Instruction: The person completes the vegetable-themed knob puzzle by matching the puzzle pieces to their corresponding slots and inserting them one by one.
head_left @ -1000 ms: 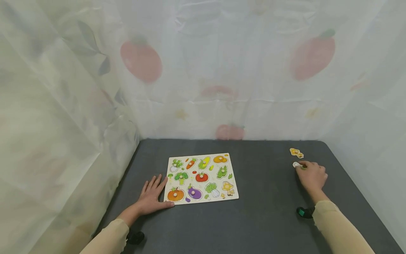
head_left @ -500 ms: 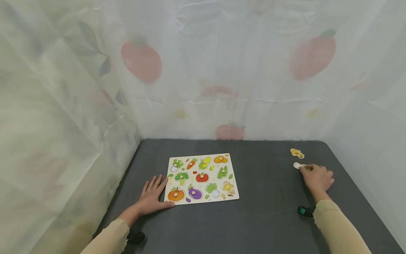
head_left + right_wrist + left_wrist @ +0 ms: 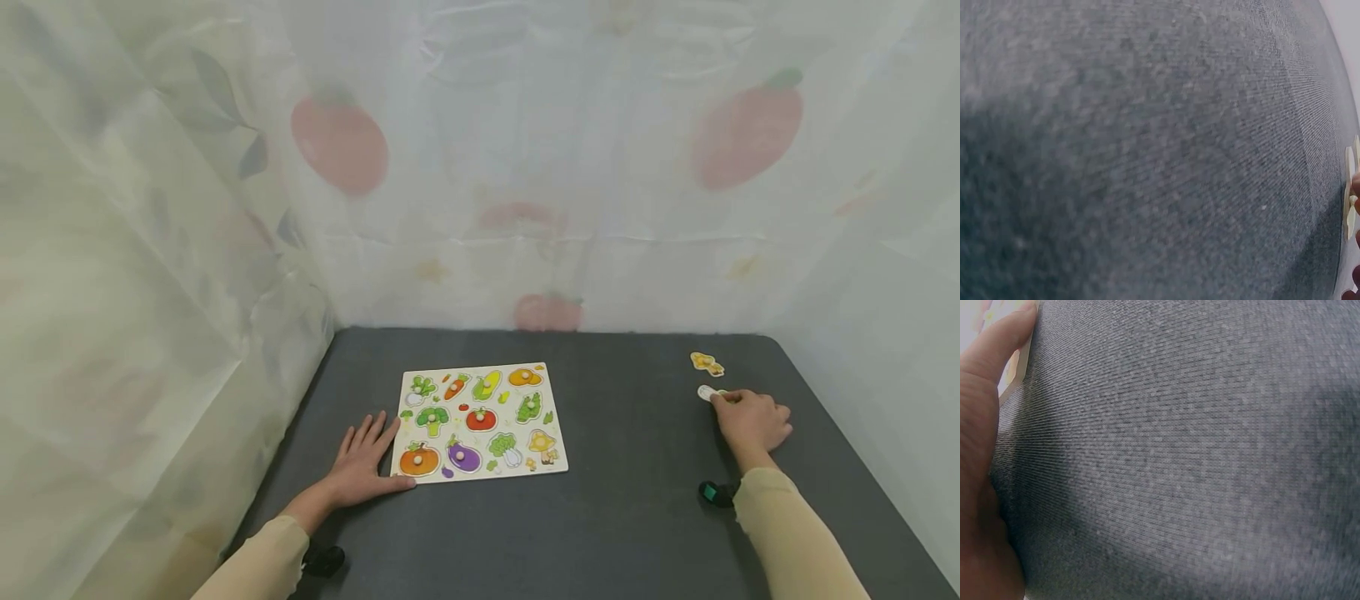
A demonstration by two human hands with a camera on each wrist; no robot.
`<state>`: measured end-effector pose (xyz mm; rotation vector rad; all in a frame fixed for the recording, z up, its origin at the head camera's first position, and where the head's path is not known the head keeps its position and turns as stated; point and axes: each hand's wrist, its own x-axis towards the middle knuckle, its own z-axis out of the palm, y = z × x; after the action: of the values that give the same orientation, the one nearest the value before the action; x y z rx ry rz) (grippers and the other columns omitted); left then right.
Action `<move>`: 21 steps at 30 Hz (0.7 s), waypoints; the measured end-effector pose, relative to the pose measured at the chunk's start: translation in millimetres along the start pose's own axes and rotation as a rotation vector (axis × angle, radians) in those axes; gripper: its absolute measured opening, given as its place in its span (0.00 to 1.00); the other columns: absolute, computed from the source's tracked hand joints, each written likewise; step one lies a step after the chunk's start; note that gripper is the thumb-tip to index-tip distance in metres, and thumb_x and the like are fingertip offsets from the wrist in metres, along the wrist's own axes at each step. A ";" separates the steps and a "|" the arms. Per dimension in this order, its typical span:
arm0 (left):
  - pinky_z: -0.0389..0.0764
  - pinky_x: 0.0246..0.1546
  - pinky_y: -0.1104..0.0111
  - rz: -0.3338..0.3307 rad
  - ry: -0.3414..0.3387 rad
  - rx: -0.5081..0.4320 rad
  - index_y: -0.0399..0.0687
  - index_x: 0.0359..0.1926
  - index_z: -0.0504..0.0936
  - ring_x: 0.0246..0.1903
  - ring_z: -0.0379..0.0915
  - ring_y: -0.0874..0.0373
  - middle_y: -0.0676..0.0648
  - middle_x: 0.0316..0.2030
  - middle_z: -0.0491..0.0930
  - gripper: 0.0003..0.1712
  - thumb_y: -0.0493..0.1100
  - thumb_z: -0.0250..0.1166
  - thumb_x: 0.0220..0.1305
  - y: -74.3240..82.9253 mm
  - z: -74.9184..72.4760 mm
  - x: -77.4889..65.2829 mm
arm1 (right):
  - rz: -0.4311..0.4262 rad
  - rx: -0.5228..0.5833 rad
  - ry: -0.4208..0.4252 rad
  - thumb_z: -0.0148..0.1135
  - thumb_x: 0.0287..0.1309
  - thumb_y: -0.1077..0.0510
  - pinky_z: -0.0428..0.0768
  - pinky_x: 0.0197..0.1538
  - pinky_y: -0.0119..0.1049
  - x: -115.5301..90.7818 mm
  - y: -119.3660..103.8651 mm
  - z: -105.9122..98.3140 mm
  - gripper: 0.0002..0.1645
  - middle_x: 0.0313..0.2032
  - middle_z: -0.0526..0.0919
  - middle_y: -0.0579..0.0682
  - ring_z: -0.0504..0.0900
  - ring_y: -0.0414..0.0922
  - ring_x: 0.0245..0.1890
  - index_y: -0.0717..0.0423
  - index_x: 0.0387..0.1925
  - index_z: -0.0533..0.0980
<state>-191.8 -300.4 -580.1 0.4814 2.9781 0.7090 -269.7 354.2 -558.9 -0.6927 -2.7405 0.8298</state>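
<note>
My left hand [image 3: 357, 471] lies spread on the table, its thumb and fingertips at the left edge and lower left corner of a wooden vegetable puzzle board [image 3: 438, 446]. In the left wrist view, the thumb [image 3: 997, 347] rests against the board's edge. Far to the right, my right hand [image 3: 752, 425] pinches a pale puzzle piece [image 3: 706, 392] between thumb and fingers. Its white end sticks out to the left, while the fingers hide most of the rest. A yellow mushroom puzzle piece [image 3: 707, 363] lies just beyond that hand.
Knobbed vegetable pieces, such as a tomato [image 3: 481, 419] and an eggplant [image 3: 463, 456], sit in the board. The dark grey table [image 3: 600, 533] ends at the back against a pale printed curtain [image 3: 465, 275], with more curtain at both sides.
My right hand has shifted slightly right and its fingers have closed in at the right end of the pale puzzle piece. The left hand and the board stay in place.
</note>
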 end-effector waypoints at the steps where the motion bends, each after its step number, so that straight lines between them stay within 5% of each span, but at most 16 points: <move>1: 0.31 0.71 0.35 0.001 0.001 -0.001 0.45 0.82 0.51 0.77 0.34 0.31 0.31 0.79 0.46 0.67 0.76 0.68 0.53 0.5 -0.1 -0.1 | 0.004 0.000 0.000 0.56 0.71 0.44 0.59 0.54 0.69 0.2 0.1 0.3 0.29 0.51 0.73 0.73 0.62 0.73 0.56 0.68 0.53 0.80; 14: 0.33 0.71 0.34 0.022 0.016 -0.009 0.44 0.81 0.53 0.77 0.35 0.30 0.29 0.78 0.47 0.66 0.75 0.69 0.54 5.1 -2.2 -1.4 | 0.027 -0.028 0.012 0.55 0.70 0.48 0.60 0.55 0.67 4.2 -1.6 4.0 0.27 0.49 0.73 0.73 0.62 0.73 0.57 0.70 0.52 0.80; 21: 0.30 0.71 0.36 0.008 0.010 -0.006 0.47 0.82 0.51 0.77 0.33 0.32 0.32 0.79 0.45 0.67 0.77 0.68 0.54 -0.9 1.2 -0.1 | -0.060 -0.008 0.027 0.57 0.70 0.49 0.60 0.56 0.67 2.1 -3.2 7.7 0.26 0.52 0.72 0.72 0.62 0.73 0.58 0.70 0.49 0.81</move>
<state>-191.8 -300.7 -581.6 0.4904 2.9840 0.7231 -275.1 349.3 -563.3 -0.6147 -2.7279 0.7912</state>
